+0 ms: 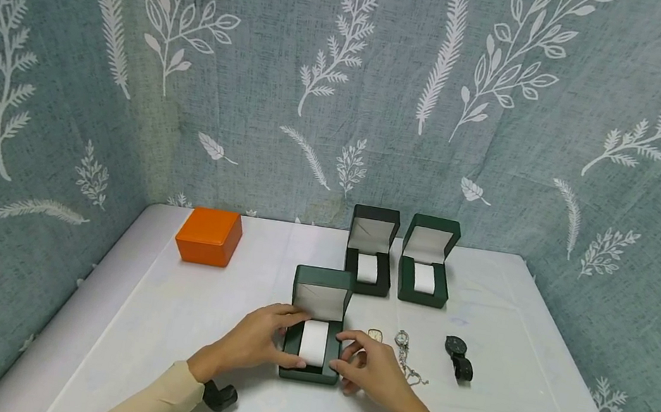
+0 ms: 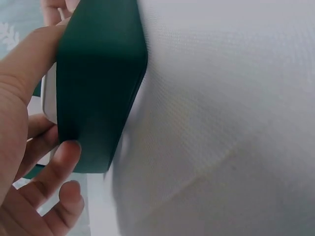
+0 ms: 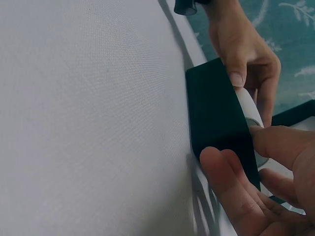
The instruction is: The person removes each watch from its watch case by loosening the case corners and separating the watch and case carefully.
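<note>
A green watch box [image 1: 308, 376] with its lid [image 1: 325, 277] raised sits near the front middle of the table. Inside lies a white cushion [image 1: 313, 343]. My left hand [image 1: 256, 334] holds the box's left side, thumb at the cushion's front end and fingers farther back. At the right wall, my right hand [image 1: 373, 368] grips the box; in the right wrist view its thumb reaches the cushion [image 3: 250, 101] while other fingers lie against the outer wall. Close by the right hand are a gold-rimmed watch [image 1: 375, 334], partly hidden, and a silver bracelet watch [image 1: 402, 339].
Behind stand two more open boxes with white cushions, a black one [image 1: 384, 274] and a dark green one [image 1: 441, 286]. An orange box [image 1: 205, 249] is shut at the back left. Farther right lies a black watch [image 1: 456, 346]. A patterned curtain [image 1: 272, 83] surrounds the table.
</note>
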`<state>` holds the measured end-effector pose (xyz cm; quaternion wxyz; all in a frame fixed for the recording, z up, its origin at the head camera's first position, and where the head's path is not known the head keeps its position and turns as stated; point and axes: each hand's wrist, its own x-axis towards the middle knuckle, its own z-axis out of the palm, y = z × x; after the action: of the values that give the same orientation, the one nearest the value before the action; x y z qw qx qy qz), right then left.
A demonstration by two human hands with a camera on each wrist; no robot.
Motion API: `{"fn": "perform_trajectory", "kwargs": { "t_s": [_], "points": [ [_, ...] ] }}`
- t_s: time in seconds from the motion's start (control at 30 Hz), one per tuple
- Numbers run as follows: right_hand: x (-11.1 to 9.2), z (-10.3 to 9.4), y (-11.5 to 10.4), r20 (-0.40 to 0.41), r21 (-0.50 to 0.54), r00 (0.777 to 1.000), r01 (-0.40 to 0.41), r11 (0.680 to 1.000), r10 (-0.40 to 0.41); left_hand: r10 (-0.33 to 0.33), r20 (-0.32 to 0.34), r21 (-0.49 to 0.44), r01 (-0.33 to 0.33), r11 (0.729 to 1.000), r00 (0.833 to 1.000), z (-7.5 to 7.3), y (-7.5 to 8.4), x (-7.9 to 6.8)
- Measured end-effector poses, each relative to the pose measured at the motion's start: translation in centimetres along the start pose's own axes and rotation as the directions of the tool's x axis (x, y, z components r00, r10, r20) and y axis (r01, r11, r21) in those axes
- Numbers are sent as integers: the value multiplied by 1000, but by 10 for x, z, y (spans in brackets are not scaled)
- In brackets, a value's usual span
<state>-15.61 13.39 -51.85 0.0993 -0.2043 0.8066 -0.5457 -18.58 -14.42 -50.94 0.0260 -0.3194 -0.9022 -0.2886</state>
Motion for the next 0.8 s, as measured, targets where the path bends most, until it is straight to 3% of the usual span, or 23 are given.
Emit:
{"fn": "perform_trajectory", "kwargs": {
  "t_s": [0.27,0.57,0.8],
  "points": [
    [-1,-1,-1,8,54,1000,-15,998,14,-17,32,-50,19,999,999,-2,0,1],
    [-1,0,-1,4,79,1000,-22,997,22,3,19,-60,-2,998,1000,-2,-1,1],
    [0,1,0,-4,43,999,-32,999,32,5,12,-74,-4,997,1000,-1,-2,0]
  ]
}}
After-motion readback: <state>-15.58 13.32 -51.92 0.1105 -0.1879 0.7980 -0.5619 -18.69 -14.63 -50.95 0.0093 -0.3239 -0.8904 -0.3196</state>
